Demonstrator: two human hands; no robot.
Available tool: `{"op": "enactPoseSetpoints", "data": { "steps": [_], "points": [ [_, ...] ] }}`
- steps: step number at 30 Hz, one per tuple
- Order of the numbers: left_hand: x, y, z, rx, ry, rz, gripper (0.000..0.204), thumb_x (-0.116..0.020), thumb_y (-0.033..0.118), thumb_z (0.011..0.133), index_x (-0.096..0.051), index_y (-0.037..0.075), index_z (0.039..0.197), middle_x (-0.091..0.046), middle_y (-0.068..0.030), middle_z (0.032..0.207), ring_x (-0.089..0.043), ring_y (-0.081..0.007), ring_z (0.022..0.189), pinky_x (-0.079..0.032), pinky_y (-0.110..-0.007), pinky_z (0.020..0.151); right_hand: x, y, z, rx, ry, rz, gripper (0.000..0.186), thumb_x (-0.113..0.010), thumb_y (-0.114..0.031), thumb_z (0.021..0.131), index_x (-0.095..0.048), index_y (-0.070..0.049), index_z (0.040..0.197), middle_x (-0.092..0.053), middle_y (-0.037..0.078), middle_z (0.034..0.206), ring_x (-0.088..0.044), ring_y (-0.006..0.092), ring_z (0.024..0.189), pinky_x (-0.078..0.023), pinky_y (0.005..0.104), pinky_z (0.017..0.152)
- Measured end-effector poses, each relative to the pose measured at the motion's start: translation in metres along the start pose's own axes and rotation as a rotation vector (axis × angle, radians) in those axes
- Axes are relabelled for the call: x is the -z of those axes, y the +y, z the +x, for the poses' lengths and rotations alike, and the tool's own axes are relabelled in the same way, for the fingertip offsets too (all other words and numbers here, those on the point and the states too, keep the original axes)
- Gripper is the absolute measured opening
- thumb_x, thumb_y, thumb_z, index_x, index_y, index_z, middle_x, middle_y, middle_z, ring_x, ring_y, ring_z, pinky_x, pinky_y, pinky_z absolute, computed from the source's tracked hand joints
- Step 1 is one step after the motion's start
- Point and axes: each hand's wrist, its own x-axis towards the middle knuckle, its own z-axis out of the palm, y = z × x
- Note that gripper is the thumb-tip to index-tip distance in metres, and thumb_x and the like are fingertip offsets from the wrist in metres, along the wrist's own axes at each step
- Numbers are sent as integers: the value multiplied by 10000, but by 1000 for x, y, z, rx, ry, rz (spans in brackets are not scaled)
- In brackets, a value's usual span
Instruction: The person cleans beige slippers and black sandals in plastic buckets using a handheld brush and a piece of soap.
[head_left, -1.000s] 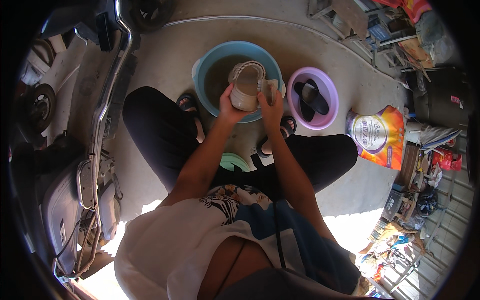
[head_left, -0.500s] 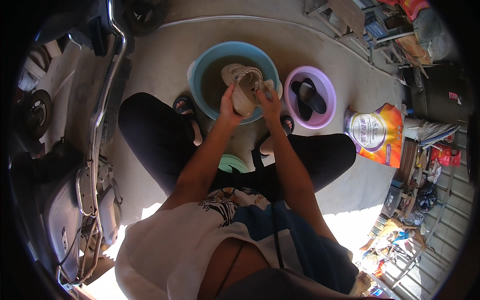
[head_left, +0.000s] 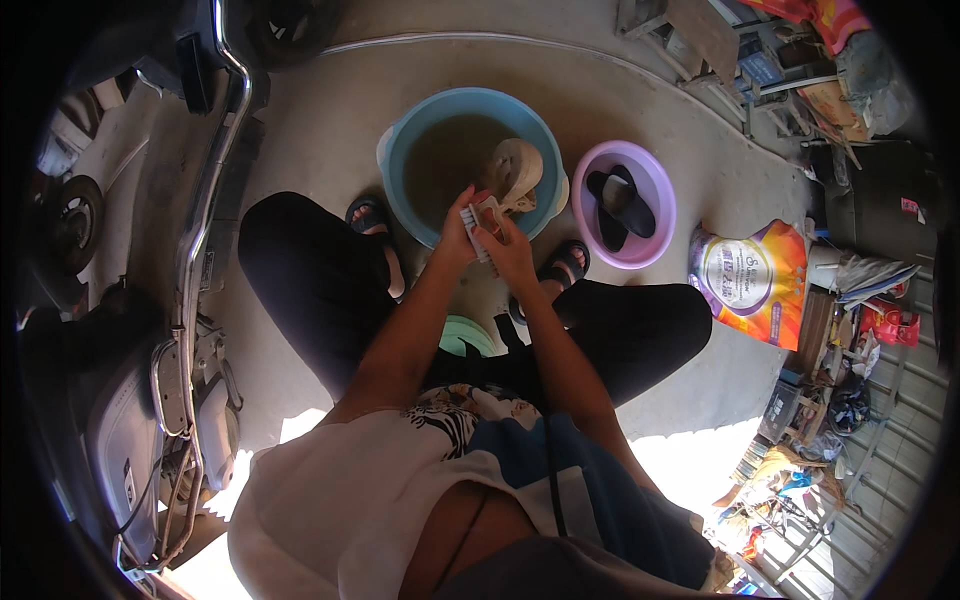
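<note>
You've let go of the beige clog [head_left: 518,170] and drawn in closer! Your left hand [head_left: 456,230] grasps a white-bristled brush [head_left: 477,226], your right hand [head_left: 508,255] clasping it too; next, that rounded clog sits right-side inside the round blue basin [head_left: 393,185]; farther right, dark slippers [head_left: 627,205] overlap in a glossy purple tub [head_left: 661,200].

It's probably a garage: parked vehicle [head_left: 125,430], piled clutter [head_left: 800,485].
</note>
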Motion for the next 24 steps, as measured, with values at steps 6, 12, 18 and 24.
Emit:
{"op": "enactPoseSetpoints", "data": {
  "steps": [6, 12, 18, 24],
  "points": [
    [4, -3, 19, -131, 355, 123, 290, -656, 371, 839, -575, 127, 973, -575, -18, 850, -576, -188, 743, -497, -328, 690, 18, 6, 9, 175, 132, -194, 519, -698, -318, 831, -540, -44, 1243, -607, 43, 793, -541, 97, 547, -408, 244, 414],
    [50, 10, 71, -264, 695, 735, 294, -566, 232, 842, -612, -12, 1000, -557, -142, 929, -547, -267, 816, -456, -431, 720, 25, 19, 42, -393, 173, 159, 550, -695, -407, 821, -527, -87, 1235, -586, 56, 770, -545, 135, 519, -425, 257, 408],
    [80, 50, 99, -278, 761, 940, 400, -524, 195, 861, -548, -16, 1200, -536, -185, 1155, -535, -314, 1018, -440, -449, 834, 22, 66, 89, -438, 261, 53, 624, -708, -451, 789, -508, -71, 1242, -608, 99, 889, -613, 198, 640, -493, 326, 460],
    [65, 55, 111, -257, 657, 687, 508, -493, 293, 911, -468, 29, 1344, -520, -153, 1238, -470, -276, 1165, -393, -412, 946, 32, 190, 146, -76, 428, -718, 644, -669, -432, 806, -487, -39, 1283, -638, 143, 953, -656, 267, 722, -550, 377, 635]
  ]
}}
